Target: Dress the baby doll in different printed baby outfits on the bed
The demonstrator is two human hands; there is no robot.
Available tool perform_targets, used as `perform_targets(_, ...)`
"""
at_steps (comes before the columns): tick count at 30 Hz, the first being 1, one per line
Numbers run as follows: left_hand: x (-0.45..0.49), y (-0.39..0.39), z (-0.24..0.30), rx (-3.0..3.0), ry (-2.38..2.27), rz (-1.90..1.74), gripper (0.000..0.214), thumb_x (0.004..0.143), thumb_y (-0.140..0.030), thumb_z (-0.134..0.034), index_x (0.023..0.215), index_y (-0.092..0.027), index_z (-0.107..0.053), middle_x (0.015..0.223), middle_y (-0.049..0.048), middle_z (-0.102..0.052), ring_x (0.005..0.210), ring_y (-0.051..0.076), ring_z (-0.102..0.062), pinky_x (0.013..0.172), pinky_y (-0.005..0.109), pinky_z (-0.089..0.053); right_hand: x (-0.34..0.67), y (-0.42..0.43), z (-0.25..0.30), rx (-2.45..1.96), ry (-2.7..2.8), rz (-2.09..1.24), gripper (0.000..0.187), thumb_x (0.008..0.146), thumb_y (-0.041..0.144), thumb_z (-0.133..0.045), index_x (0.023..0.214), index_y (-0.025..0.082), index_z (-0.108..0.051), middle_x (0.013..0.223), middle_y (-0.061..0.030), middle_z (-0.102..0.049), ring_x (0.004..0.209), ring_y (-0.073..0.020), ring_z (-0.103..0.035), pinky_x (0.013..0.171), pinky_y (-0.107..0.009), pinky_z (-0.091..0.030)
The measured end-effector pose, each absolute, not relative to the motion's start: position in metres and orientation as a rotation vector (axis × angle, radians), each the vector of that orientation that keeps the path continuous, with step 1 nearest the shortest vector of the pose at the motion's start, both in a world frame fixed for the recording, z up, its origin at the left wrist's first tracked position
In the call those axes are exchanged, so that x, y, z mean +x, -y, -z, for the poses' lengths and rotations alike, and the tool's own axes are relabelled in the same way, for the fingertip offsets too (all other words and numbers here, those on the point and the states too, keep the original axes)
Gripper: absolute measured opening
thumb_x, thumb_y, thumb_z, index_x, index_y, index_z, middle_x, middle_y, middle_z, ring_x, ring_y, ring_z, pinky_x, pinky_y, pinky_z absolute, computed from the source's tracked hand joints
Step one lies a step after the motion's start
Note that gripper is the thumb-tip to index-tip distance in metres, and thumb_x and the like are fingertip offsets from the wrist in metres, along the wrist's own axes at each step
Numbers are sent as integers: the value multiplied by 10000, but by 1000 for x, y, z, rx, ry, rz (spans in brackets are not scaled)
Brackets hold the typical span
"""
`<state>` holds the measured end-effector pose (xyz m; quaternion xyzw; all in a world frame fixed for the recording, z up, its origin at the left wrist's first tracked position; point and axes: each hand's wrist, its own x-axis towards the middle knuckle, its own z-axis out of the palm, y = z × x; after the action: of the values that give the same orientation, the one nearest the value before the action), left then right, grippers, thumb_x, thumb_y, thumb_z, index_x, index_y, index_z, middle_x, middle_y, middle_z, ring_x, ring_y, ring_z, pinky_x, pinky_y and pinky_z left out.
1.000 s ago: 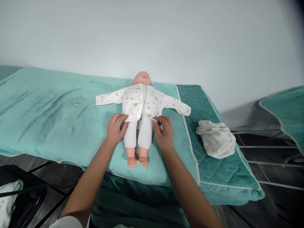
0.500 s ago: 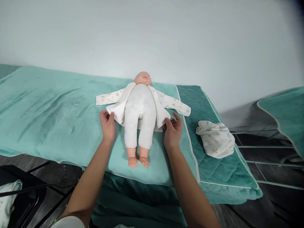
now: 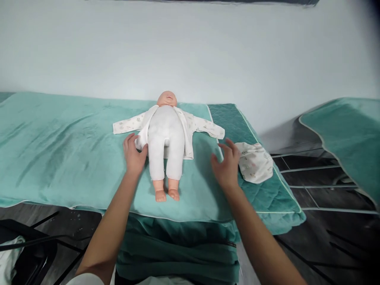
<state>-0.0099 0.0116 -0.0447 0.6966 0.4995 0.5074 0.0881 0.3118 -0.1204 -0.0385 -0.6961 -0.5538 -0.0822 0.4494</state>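
Note:
A baby doll point(image 3: 166, 122) in a white bodysuit lies on its back, head toward the wall and bare feet toward me. Its patterned white baby jacket point(image 3: 203, 124) hangs unfastened, with both sleeves spread out sideways. My left hand point(image 3: 135, 156) is at the jacket's left front panel, thumb and fingers apart around its edge; whether it touches the cloth I cannot tell. Over the bed, to the right of the doll, my right hand point(image 3: 227, 166) has its fingers spread and holds nothing. The jacket's right panel lies beside the doll's body.
A folded patterned white cloth point(image 3: 257, 164) rests on the quilted dark green mat point(image 3: 282, 202) at right. The light green bedspread point(image 3: 59, 158) extends left along the wall. A black chair point(image 3: 38, 253) stands at lower left. Another green cover point(image 3: 350, 130) hangs over a metal frame at right.
My right hand has let go of the jacket's right panel and moved right, fingers spreading; the panel has dropped beside the doll. My left hand's fingers have opened at the left panel. The view has shifted.

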Motion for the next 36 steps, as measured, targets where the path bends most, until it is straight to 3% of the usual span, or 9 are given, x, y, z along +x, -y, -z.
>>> perform_targets(3,-9,-8,41,2190,-1463,-1496,381,908,-259,-667,1270,-196,-566,1436,164,-552,1395,307,-492,1204,535,-389,366,139,22,-1969,1446,392,362,838,244,-675,1193,193,-630,1526,-208,-530,1477,-396,-402,1190,-666,-288)
perform_targets(6,-10,4,35,2269,-1384,-1531,266,985,-268,-554,1239,-198,-594,1399,158,-594,1373,283,-522,1187,524,-407,413,156,3,-2192,1202,377,415,789,332,-792,1144,181,-640,1377,-258,-616,1247,-375,-560,1028,-543,-411)
perform_targets(8,-12,19,29,2280,-1326,-1550,225,1020,-284,-503,1200,-205,-613,1350,147,-629,1339,267,-555,1165,515,-440,434,164,-7,-2320,1008,166,304,785,366,-813,976,208,-638,1054,-193,-695,916,-282,-607,843,-466,-428)
perform_targets(10,-15,42,25,2296,-1226,-1516,214,1036,-295,-487,1183,-217,-622,1326,135,-652,1315,256,-581,1141,510,-474,446,170,-11,-2382,953,-40,283,765,373,-830,799,241,-582,809,-84,-627,714,-208,-507,754,-434,-382)
perform_targets(14,-19,99,23,2444,-826,-1303,254,1026,-328,-548,1261,-244,-597,1371,133,-671,1364,267,-581,1142,526,-492,455,174,-10,-2330,976,13,408,704,348,-877,674,272,-478,730,-15,-529,684,-177,-429,758,-422,-353)
perform_targets(19,-15,133,32,2784,-646,-934,330,980,-419,-652,1269,-261,-621,1432,102,-677,1445,308,-524,1297,646,-246,450,171,-10,-2513,903,-231,379,795,363,-823,600,263,-514,576,27,-478,576,-156,-374,712,-398,-315)
perform_targets(28,-11,107,25,2946,-620,-717,243,1009,-277,-588,1233,-280,-682,1459,64,-657,1462,303,-496,1310,675,-195,406,166,-57,-2098,1163,-419,250,708,237,-884,846,166,-688,848,-38,-681,722,-139,-558,765,-371,-376)
perform_targets(32,-5,99,27,2936,-632,-744,263,1012,-290,-590,1258,-272,-679,1460,57,-659,1465,302,-491,1312,669,-178,368,177,-104,-1941,1396,-782,395,830,471,-804,1100,189,-737,1032,-99,-732,805,-176,-600,756,-357,-418)
perform_targets(36,-4,97,29,2815,-652,-740,301,994,-294,-627,1289,-279,-683,1471,58,-657,1484,302,-477,1330,647,-107,321,187,-148,-1827,1669,-990,449,873,608,-729,1098,219,-747,1045,-107,-746,821,-193,-606,720,-343,-422)
